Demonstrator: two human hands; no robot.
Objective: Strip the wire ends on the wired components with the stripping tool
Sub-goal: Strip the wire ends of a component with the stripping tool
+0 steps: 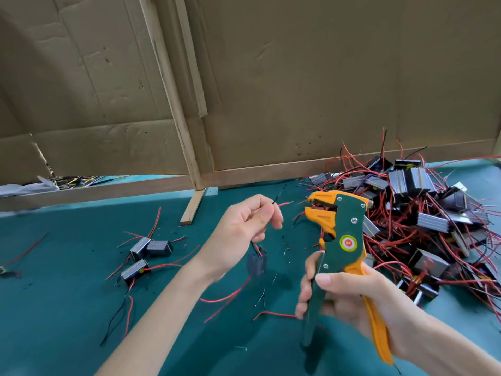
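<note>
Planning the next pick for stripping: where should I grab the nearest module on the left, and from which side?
Take the module across its long ribbed sides, coming from above. It lies flat on the mat, and wires leave both ends, so an end-on approach would snag them.

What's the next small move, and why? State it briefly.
Probably bring the black wire end pinched in the left hand into the open jaws of the stripping tool. The tip points toward the tool but is apart from it. The right hand grips the handles, and the component dangles below.
</note>
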